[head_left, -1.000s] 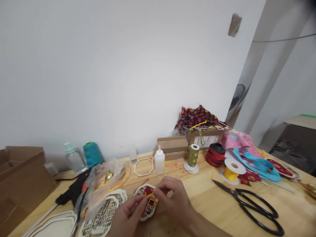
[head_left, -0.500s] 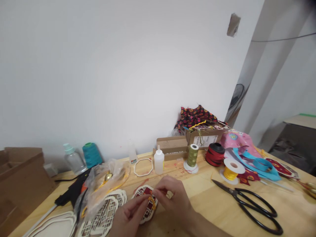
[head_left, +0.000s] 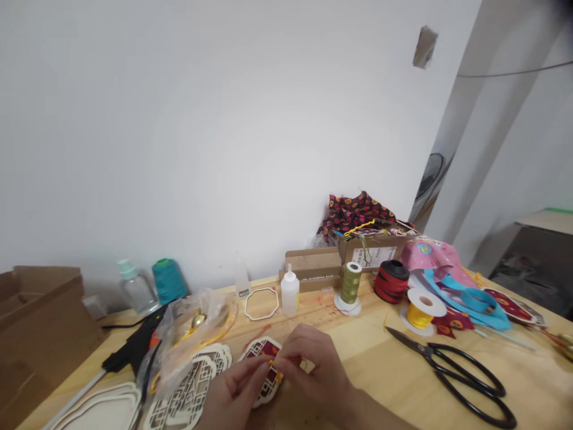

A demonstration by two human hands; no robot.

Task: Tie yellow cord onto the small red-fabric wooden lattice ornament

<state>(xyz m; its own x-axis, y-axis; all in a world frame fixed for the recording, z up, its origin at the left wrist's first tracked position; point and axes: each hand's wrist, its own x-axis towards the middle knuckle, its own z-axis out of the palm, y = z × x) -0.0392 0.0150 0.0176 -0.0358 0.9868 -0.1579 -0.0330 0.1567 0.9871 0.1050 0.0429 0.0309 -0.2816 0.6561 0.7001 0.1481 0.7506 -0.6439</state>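
Note:
A small lattice ornament, cream wood over dark red fabric, lies on the table at the lower middle. Over it my left hand pinches a bit of yellow cord between thumb and fingers. My right hand is closed on the same cord from the right, its fingertips nearly meeting the left ones. The knot or loop at the fingertips is partly hidden. Left of my hands lie several pale wooden lattice pieces.
Black scissors lie open at right. Behind stand a white squeeze bottle, green thread, red cord and a yellow spool. At left are a glue gun, a plastic bag and a cardboard box.
My right hand has shifted slightly, its fingertips now closer to the left hand's over the yellow cord. My left hand stays in nearly the same place. The whole view has drifted a little.

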